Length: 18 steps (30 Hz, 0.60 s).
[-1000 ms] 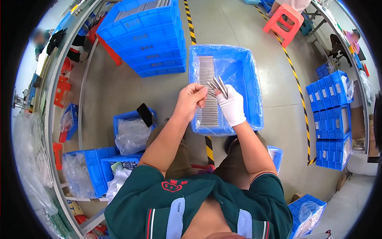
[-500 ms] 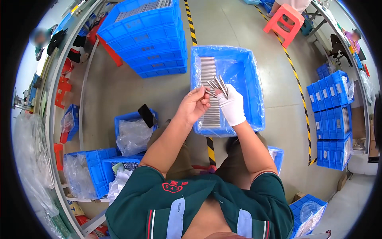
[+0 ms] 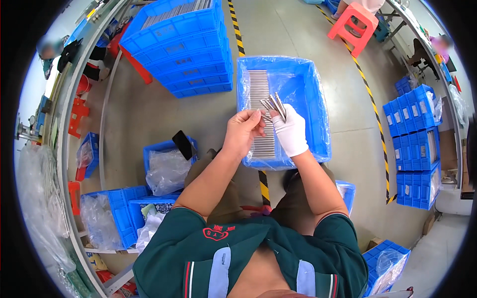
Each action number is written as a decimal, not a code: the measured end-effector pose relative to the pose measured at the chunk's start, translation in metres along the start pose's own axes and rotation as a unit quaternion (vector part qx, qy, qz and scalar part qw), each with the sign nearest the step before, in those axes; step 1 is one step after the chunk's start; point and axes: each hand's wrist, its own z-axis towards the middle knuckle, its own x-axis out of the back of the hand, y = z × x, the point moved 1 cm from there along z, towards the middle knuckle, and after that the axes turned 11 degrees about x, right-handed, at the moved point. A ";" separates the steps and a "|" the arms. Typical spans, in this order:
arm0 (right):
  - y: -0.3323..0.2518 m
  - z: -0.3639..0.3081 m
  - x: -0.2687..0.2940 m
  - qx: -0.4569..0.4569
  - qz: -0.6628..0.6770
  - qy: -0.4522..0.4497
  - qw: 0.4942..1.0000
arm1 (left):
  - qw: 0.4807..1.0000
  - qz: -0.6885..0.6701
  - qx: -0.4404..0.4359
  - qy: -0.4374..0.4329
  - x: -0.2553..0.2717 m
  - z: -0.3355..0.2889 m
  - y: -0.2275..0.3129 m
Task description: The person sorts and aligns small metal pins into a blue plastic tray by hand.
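Several slim, shiny metal rods (image 3: pixel 274 103) fan out from my right hand (image 3: pixel 291 132), which wears a white glove and is closed around them. My bare left hand (image 3: pixel 243 131) is pinched shut just beside them, at the end of one metal rod (image 3: pixel 267 118); its grip is partly hidden by the fingers. Both hands are held over a blue plastic crate (image 3: pixel 322 116) lined with clear film. Along the crate's left side lies a neat column of similar rods (image 3: pixel 259 84), laid side by side and partly covered by my hands.
A tall stack of blue crates (image 3: pixel 191 62) stands at far left. More crates (image 3: pixel 413 149) are stacked at right, near a red stool (image 3: pixel 355 27). At lower left, a black phone (image 3: pixel 183 144) rests on a crate with plastic bags (image 3: pixel 166 169). People sit by the side benches.
My left thumb and fingers have shifted slightly right, toward the rods, and now cover more of the pinched rod. The right hand stays nearly in place with its bunch.
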 end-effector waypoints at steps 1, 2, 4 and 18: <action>0.001 0.001 0.001 0.002 -0.001 0.001 1.000 | 0.996 0.070 -0.040 0.024 -0.001 0.000 0.001; 0.005 0.002 0.003 -0.008 0.003 -0.006 1.000 | 0.986 0.139 -0.081 0.049 -0.002 0.000 0.002; 0.009 0.003 0.005 -0.015 0.005 -0.012 1.000 | 0.976 0.187 -0.101 0.052 -0.002 0.000 0.005; 0.012 0.000 0.013 -0.122 0.175 -0.150 0.965 | 0.990 0.139 -0.026 0.004 0.017 0.006 0.022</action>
